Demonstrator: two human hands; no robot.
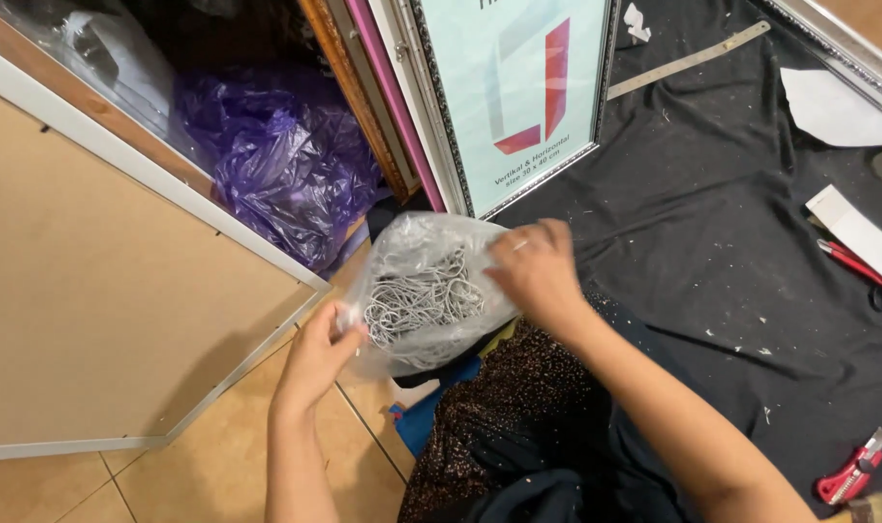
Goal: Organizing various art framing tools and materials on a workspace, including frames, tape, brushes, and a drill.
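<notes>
A clear plastic bag (417,257) full of small silvery metal hooks (424,298) is held up in front of me. My left hand (317,356) pinches the bag's lower left edge. At the bag's right rim, my right hand (536,271) grips the plastic with its fingers curled toward the opening. Both arms come up from the bottom of the view, over dark speckled clothing (504,426).
A silver-framed picture (518,92) leans upright behind the bag, next to other frames and a purple plastic bag (281,160). A white-edged backing board (102,281) lies on the left. On the black cloth (712,223) lie a metal ruler (688,60), a red cutter (852,472) and white paper scraps.
</notes>
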